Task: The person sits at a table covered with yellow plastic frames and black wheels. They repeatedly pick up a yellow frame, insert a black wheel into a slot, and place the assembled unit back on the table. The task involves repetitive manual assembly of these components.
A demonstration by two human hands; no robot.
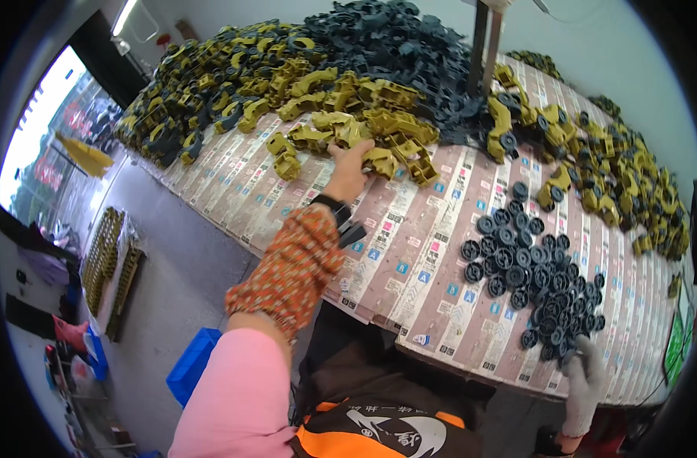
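Observation:
At the near edge of the yellow pile, my bare left hand (349, 172) has its thumb and fingers closed around a yellow plastic toy car body (351, 131). More yellow bodies (411, 156) lie right beside it, some touching the fingers. Far to the right, my right hand (586, 372) wears a pale glove and bends its fingers at the near end of a spread of small black toy wheels (543, 276). A dark wheel (567, 356) shows at its fingertips, partly covered by the glove.
A tall heap of dark plastic parts (394, 53) stands at the back. Yellow bodies with black pieces fitted are piled at the left (203, 95) and right (631, 179). A metal post (486, 49) rises behind. A blue bin (193, 365) sits on the floor left of the table.

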